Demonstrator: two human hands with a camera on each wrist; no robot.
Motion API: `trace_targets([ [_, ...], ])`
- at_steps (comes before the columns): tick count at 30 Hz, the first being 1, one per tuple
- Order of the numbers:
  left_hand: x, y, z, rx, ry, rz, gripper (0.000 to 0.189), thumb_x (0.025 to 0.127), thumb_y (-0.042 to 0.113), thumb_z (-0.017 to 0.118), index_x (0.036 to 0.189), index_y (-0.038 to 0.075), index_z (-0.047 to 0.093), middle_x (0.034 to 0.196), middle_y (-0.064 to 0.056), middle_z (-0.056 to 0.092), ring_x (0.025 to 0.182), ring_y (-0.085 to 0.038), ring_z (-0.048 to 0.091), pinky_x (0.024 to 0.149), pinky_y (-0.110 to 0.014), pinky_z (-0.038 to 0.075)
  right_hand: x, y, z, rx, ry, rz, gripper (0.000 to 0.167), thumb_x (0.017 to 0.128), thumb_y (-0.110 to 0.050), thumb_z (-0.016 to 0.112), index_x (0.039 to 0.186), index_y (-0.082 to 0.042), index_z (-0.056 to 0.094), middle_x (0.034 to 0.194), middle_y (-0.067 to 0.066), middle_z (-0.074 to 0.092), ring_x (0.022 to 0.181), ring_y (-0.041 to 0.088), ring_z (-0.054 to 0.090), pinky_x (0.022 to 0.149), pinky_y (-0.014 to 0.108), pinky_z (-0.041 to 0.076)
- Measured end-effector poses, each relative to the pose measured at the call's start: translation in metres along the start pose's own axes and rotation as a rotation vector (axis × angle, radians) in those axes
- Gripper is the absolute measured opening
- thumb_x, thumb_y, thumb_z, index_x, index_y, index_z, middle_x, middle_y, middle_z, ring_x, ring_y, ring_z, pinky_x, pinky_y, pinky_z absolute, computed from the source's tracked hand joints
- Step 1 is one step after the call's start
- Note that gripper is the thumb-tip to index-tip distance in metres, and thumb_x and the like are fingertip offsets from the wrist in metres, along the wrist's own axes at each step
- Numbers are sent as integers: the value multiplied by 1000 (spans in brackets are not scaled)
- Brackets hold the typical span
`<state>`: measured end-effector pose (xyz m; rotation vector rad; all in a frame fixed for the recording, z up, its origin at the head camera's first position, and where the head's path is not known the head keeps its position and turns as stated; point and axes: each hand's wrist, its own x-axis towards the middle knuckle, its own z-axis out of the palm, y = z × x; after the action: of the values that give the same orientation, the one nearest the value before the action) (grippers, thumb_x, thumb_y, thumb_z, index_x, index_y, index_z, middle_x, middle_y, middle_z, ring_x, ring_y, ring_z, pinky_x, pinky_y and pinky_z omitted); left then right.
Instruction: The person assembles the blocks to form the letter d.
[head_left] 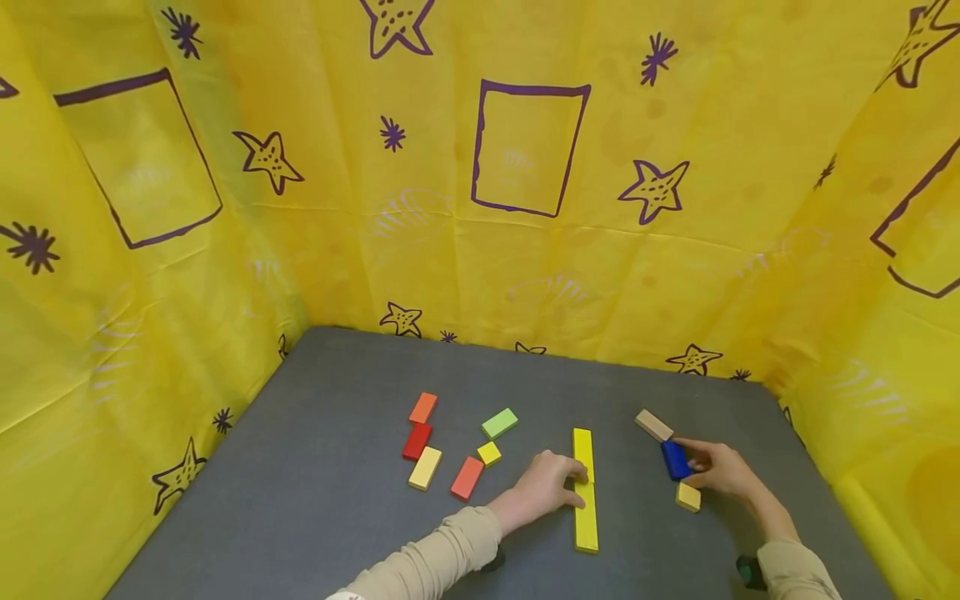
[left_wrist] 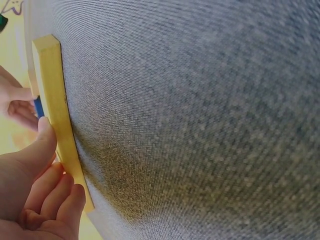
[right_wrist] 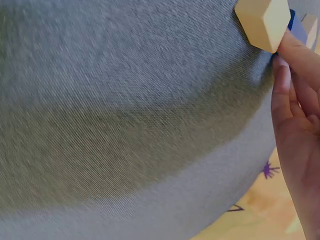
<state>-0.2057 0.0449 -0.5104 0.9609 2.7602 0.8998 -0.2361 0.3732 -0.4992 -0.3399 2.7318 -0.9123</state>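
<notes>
- The left hand [head_left: 546,483] has its thumb and forefinger bent at the two yellow bars, around where they meet; whether it squeezes or only touches, I cannot tell.
- The right hand [head_left: 723,471] holds the blue block [head_left: 674,462] between thumb and fingers.
- Far yellow bar [head_left: 582,446] and near yellow bar [head_left: 587,529] lie end to end on the counter [head_left: 300,500]; uneven pressure from the left hand could open or skew their joint.
- Beyond the blue block lies a tan block [head_left: 654,425], and a pale block [head_left: 687,497] sits just beside the right thumb; a sideways twist there could nudge either out of place.
- Left of the bars, the coral block [head_left: 467,479] lies near the left forearm, so a low pull-back might brush it.
- Further out are the small yellow block [head_left: 489,453] and green block [head_left: 499,423], probably safer.
</notes>
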Motion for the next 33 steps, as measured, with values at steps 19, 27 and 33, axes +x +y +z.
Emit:
trace_targets([
  [19, 0, 1, -1, 25, 2, 8, 30, 73, 23, 81, 100, 14, 73, 96, 8, 72, 82, -4, 59, 78, -19, 37, -11, -10, 4, 63, 149, 71, 68, 77, -31, 77, 133, -1, 53, 109, 22, 68, 93, 24, 67, 72, 23, 54],
  [27, -1, 1, -1, 46, 14, 4, 30, 73, 24, 81, 100, 15, 73, 96, 8, 72, 82, -5, 59, 78, -19, 37, -4, -32, 2, 73, 171, 7, 65, 78, -30, 77, 132, -3, 55, 110, 21, 68, 91, 19, 67, 71, 20, 53],
  [33, -1, 1, -1, 40, 18, 10, 29, 73, 24, 81, 100, 14, 73, 96, 8, 72, 82, -5, 60, 77, -19, 36, 5, -46, 2, 62, 186, -55, 64, 78, -30, 77, 132, -6, 55, 103, 14, 70, 86, 7, 65, 72, 20, 51],
])
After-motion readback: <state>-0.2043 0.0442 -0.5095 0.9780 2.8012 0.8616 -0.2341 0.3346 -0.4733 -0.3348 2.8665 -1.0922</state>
